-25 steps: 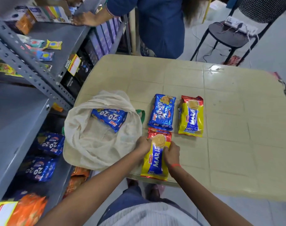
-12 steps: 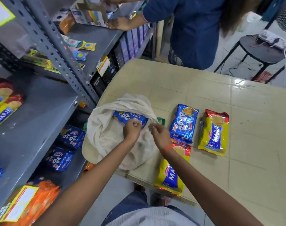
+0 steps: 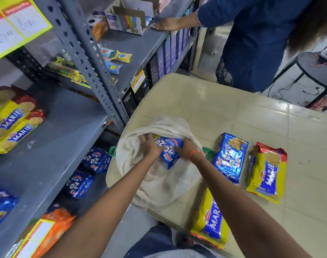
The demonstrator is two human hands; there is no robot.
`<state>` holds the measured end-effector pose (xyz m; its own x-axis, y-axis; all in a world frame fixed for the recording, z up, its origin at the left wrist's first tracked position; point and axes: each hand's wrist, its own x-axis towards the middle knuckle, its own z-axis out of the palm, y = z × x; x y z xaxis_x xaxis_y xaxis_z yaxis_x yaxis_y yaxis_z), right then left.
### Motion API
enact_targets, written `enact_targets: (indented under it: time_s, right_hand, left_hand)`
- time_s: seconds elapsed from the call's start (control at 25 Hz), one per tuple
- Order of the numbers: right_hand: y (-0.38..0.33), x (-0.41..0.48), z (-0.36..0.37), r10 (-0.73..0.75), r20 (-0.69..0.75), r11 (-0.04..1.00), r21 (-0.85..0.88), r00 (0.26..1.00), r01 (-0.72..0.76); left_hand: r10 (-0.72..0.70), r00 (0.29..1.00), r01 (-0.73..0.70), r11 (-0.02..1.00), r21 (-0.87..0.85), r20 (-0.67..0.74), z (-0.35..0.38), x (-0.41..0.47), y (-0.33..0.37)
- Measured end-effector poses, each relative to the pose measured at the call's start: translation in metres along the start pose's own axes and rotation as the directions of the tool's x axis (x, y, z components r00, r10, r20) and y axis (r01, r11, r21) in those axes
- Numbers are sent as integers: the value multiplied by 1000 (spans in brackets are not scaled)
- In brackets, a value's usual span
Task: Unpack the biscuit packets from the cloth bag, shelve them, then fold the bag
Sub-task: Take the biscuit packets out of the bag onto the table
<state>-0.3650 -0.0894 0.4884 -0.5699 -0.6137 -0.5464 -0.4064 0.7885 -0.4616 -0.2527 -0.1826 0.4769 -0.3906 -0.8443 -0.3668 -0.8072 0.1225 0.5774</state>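
The cream cloth bag (image 3: pixel 159 185) lies open at the table's left corner. Inside its mouth a blue 20-20 packet (image 3: pixel 170 151) is gripped from both sides: my left hand (image 3: pixel 149 146) on its left end, my right hand (image 3: pixel 186 148) on its right end. On the table to the right lie another blue 20-20 packet (image 3: pixel 229 157) and a yellow Marie packet (image 3: pixel 267 172). A second yellow Marie packet (image 3: pixel 211 218) lies at the near table edge, partly under my right forearm.
The grey metal shelf unit (image 3: pixel 52 138) stands at the left, holding Marie packets (image 3: pixel 11 121) on the middle shelf and 20-20 packets (image 3: pixel 88 170) below. Orange packets (image 3: pixel 47 229) sit lower left. Another person (image 3: pixel 252 40) stands behind the beige table (image 3: pixel 233 112). A black stool (image 3: pixel 313 67) is at far right.
Both hands left the Marie packet at the near edge, moved into the bag mouth and closed on the blue 20-20 packet. The camera view shifted left toward the shelves.
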Motion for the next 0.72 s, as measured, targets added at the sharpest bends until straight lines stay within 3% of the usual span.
enact_targets:
  time_s: [0.16,0.32,0.48,0.64,0.72]
  right_hand:
    - [5,5,0,-53,37,998,41,998,51]
    - [7,5,11,69,-12,969,238,998,-64]
    - [-8,2,1,77,143,921,369,987,-125]
    - [-23,-15,-10,80,207,779,597,975,-191]
    - [-26,-28,-21,61,287,730,641,956,-239]
  left_hand:
    - [-56,998,55,995,-83,-6,-21,29,-3]
    - [-202,972,185,974,-131,-123,-20,20,-1]
    - [-422,900,428,811,-398,109,7,-20,4]
    - [-385,897,432,661,-614,216,-28,-17,7]
    - [-328,866,500,575,-648,378,-49,-27,1]
